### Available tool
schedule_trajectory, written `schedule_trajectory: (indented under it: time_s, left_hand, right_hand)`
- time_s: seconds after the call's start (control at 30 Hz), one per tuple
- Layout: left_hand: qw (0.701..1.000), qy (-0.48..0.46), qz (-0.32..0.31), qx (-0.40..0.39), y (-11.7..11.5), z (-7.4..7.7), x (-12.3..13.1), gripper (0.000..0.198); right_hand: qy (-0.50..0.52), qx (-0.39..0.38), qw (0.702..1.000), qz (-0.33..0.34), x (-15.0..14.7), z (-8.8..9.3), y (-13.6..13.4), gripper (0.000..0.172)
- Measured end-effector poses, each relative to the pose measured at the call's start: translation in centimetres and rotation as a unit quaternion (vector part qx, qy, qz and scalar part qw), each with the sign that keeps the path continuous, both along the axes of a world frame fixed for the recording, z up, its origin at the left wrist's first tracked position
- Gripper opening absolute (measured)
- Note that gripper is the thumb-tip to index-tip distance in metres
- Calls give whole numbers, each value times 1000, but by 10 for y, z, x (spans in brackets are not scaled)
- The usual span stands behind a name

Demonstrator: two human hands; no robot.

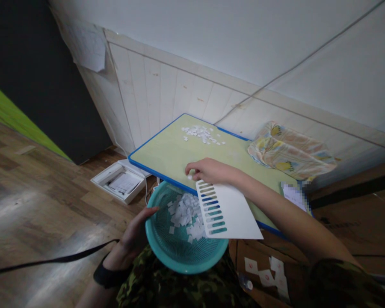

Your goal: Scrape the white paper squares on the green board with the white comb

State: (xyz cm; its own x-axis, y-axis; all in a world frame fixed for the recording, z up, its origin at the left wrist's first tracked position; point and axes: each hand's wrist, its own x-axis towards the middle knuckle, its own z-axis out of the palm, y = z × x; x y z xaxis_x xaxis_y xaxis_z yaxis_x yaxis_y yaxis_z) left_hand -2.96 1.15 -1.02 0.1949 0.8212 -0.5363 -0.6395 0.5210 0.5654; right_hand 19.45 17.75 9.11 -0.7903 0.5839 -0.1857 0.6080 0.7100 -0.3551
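Note:
My left hand [134, 233] grips the left rim of a turquoise plastic colander [186, 267], thumb on top. Inside lies a heap of small white paper pieces [184, 211]. Over the near part of a yellow-green table [160, 149] with a blue edge, my right hand [208, 169] has its fingers curled in a pinch at a small white paper piece [190, 176]. Just below that hand, a white sheet with a row of slots [234, 209] juts past the table edge and partly covers the colander. Whether the right hand touches the sheet is hidden.
Scattered paper pieces [200, 133] lie at the table's far side. A patterned cloth [291, 149] and a printed paper [294, 196] are on the right. An open white box [118, 182] stands on the floor; cards [266, 277] and a small bottle [244, 282] lie lower right.

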Motion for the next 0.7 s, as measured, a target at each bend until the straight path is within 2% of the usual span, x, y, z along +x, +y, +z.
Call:
schedule_trajectory:
  time_s: [0.27, 0.5, 0.7]
  left_hand:
    - [1000, 1, 0, -9, -2, 2, 0, 17]
    - [1000, 11, 2, -17, -2, 5, 2, 19]
    - [1000, 14, 4, -22, -2, 6, 2, 20]
  right_hand:
    - [-7, 54, 998, 1, 3, 0, -2, 10]
    - [5, 52, 998, -23, 9, 0, -3, 3]
    - [-4, 50, 999, -14, 5, 1, -2, 9]
